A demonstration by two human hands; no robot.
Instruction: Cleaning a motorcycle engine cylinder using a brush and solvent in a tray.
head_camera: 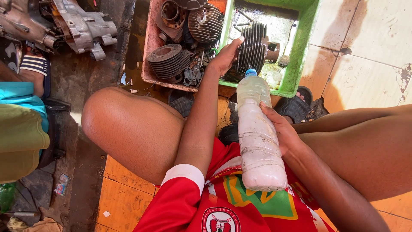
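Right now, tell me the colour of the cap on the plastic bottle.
Blue: the cap tops the cloudy plastic bottle held in the right hand; head view.

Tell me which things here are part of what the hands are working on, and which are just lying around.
In hand:
- finned engine cylinder, touched by the left hand
- cloudy plastic bottle, held by the right hand
- green tub holding the cylinder

Lying about:
- pink tray of finned parts
- metal engine casing
- black sandal

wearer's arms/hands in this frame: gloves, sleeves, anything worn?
Both hands bare, no gloves, rings or watch visible: left hand, right hand. Left arm wears a short red sleeve with a white cuff. Right forearm is uncovered; its sleeve is out of frame.
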